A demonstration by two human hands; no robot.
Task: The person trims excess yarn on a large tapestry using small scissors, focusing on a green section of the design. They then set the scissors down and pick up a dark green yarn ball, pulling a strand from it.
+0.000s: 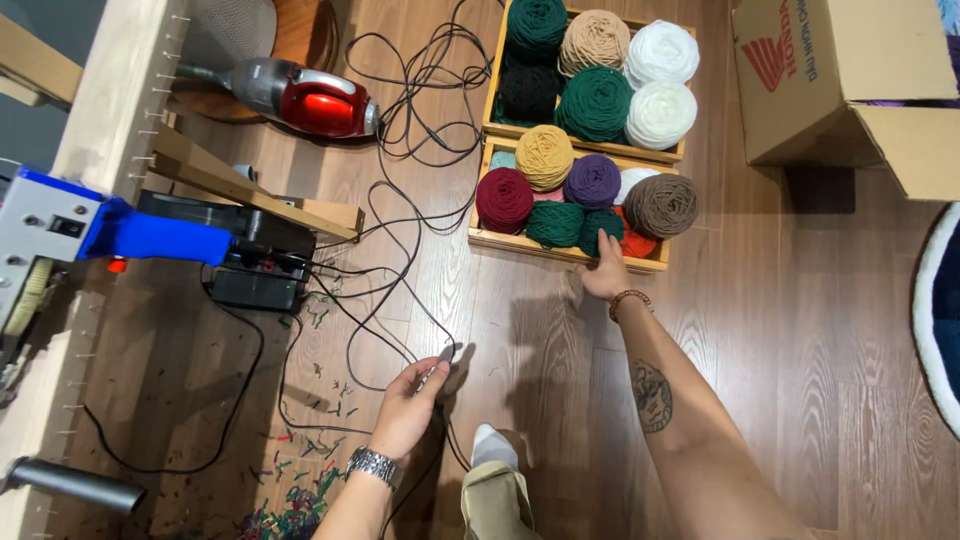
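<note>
My left hand (408, 402), with a metal watch on the wrist, pinches a thin black cable (385, 255) near its small grey end, low over the wooden floor. My right hand (606, 270), with a bead bracelet, reaches forward and rests on the front edge of the near wooden crate (510, 242), touching a dark green yarn ball (597, 228). That crate holds several yarn balls, among them a dark red ball (504, 198), a purple ball (592, 180) and a brown ball (661, 204). My foot in a white sock (492, 447) shows at the bottom.
A second crate (492, 90) of yarn stands behind the first. Tangled black cables run across the floor to a black box (256, 288). A red hand vacuum (318, 100), a blue tufting tool (140, 236), a cardboard box (840, 80) and yarn scraps (300, 500) lie around.
</note>
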